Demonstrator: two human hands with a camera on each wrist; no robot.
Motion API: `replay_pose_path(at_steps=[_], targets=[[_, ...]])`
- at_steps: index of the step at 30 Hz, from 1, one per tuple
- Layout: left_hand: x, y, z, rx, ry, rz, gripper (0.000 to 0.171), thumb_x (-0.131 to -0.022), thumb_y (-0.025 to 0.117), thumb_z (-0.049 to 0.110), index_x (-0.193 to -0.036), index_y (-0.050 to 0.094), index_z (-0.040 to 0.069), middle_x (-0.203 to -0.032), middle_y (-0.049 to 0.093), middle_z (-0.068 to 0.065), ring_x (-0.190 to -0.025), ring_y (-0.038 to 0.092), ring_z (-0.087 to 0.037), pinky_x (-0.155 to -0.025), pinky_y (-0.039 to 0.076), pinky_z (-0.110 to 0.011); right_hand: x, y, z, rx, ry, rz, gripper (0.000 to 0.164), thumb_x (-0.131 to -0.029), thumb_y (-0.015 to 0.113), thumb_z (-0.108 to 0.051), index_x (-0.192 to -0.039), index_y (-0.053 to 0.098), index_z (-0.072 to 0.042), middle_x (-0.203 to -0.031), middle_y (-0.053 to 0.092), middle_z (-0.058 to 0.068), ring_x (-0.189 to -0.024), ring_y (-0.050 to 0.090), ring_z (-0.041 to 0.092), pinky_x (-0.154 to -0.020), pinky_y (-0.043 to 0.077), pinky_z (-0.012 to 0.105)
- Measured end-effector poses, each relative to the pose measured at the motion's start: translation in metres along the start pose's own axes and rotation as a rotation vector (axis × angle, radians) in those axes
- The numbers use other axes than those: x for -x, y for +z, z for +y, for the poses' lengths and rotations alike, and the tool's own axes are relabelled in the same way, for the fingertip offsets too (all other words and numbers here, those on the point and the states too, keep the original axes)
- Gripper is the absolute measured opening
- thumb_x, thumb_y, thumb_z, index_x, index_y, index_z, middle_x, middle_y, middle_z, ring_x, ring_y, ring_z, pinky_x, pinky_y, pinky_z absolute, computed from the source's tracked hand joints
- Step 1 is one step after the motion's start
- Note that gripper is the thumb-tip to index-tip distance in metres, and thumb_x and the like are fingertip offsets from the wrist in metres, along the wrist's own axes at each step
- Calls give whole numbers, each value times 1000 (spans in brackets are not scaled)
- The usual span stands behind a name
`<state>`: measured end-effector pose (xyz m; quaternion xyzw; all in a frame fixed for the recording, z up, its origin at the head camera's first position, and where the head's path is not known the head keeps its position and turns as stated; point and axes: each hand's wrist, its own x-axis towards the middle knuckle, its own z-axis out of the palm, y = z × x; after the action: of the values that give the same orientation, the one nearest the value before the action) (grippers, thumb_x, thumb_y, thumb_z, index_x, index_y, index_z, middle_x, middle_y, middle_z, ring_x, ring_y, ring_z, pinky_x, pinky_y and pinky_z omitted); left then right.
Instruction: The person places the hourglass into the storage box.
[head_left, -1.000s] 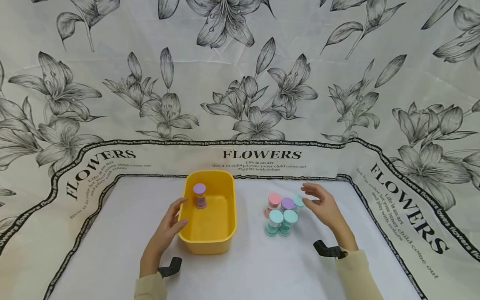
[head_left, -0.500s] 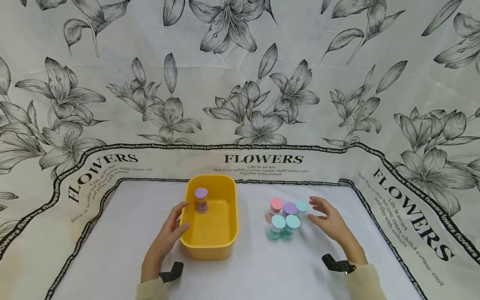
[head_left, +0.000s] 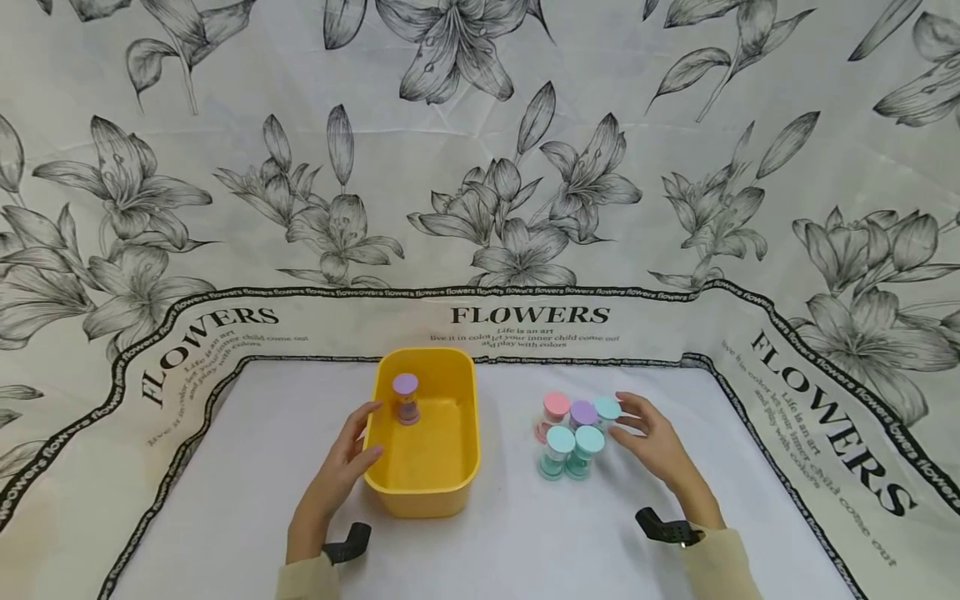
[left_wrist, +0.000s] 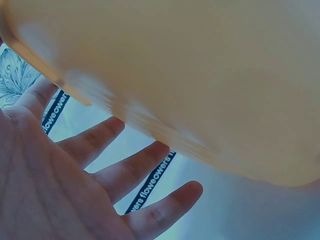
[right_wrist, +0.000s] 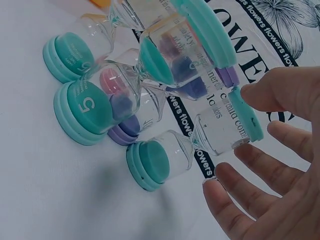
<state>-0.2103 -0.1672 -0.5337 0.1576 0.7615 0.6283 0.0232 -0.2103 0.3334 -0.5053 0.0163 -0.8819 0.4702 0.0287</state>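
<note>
My left hand (head_left: pixel 341 467) rests its fingers along the left side of a yellow plastic bin (head_left: pixel 423 500); the left wrist view shows straight, spread fingers (left_wrist: pixel 135 170) under the bin's wall. Inside the bin stands a purple hourglass (head_left: pixel 406 398). My right hand (head_left: pixel 660 446) is at the right of a cluster of hourglasses, around a teal-capped hourglass (head_left: pixel 607 410) at the back right. In the right wrist view, its thumb lies at that hourglass's cap (right_wrist: pixel 246 114), and the other fingers are spread beside the glass, loosely extended.
Left of that hourglass stand a purple hourglass (head_left: pixel 583 414) and a pink hourglass (head_left: pixel 556 407). Two teal hourglasses, a left one (head_left: pixel 558 450) and a right one (head_left: pixel 587 450), form the front row. A white cloth (head_left: pixel 510 550) covers the table, and a flower-printed curtain (head_left: pixel 480 208) rises behind.
My right hand drew back rightward from the cluster, then moved in again to the back-right teal hourglass. My left hand stays at the bin. The head view shifted slightly.
</note>
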Motion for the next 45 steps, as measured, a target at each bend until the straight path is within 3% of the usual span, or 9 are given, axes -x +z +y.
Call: replay_pose_path(at_steps=[10,17,27,40,45], targets=[[-1,1,-1,-20,5,-8,61,-104,57,23,-159,30,21,-169,22,-20,-144,40,-53,-108,50,-51,-4,5,4,-4,5,-6,64,-100,69,-22,-154,39,-7,-150,49,27,-132,55,48,-102,55,53],[0,-2,-2,-32,18,2,62,-104,55,23,-160,29,20,-171,19,-17,-153,25,-50,-115,35,-63,-10,8,4,42,32,18,66,-99,69,-25,-154,40,-5,-148,52,27,-128,59,44,-97,57,51],[4,-1,-3,18,-55,1,64,-105,52,24,-163,25,28,-173,12,-16,-157,15,-47,-120,18,-67,-13,13,7,40,36,44,62,-97,72,-33,-148,50,-6,-145,57,23,-128,60,42,-96,58,48],[6,0,-1,6,-69,5,63,-105,51,24,-162,25,29,-174,10,-14,-158,11,-45,-121,15,-66,-15,11,4,49,53,54,62,-97,72,-35,-145,51,-3,-140,58,23,-128,60,43,-99,56,52],[5,0,-1,-2,-73,6,62,-105,51,26,-162,26,30,-174,11,-13,-158,12,-44,-121,16,-64,-18,4,-3,30,66,86,62,-98,71,-34,-146,48,-3,-143,56,23,-130,59,41,-99,57,43]])
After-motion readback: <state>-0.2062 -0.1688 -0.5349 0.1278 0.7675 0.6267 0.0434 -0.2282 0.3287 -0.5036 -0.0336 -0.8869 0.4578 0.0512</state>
